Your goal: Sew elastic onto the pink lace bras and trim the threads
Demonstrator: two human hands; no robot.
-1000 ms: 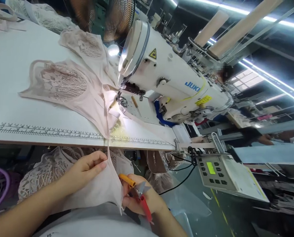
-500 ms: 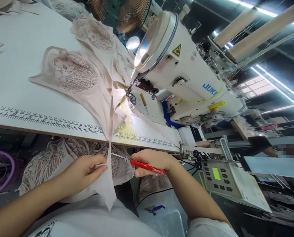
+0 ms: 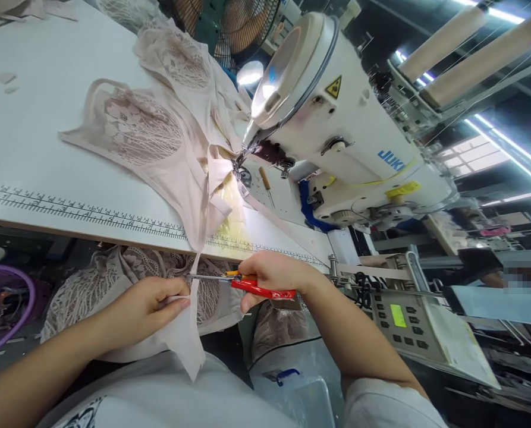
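While pinched taut below the tabletop (image 3: 46, 166) by left fingers (image 3: 178, 303), the strip (image 3: 195, 270) is met by snips (image 3: 256, 289) gripped in right fingers (image 3: 250, 300); steady tension seems needed.

The right hand (image 3: 272, 274) hides part of the snips (image 3: 265, 291) (their red handles).

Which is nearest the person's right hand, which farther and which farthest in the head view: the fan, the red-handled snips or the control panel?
1. Red-handled snips: held in the right hand.
2. Control panel: off to its right, slightly lower.
3. Fan: far back, top of view.
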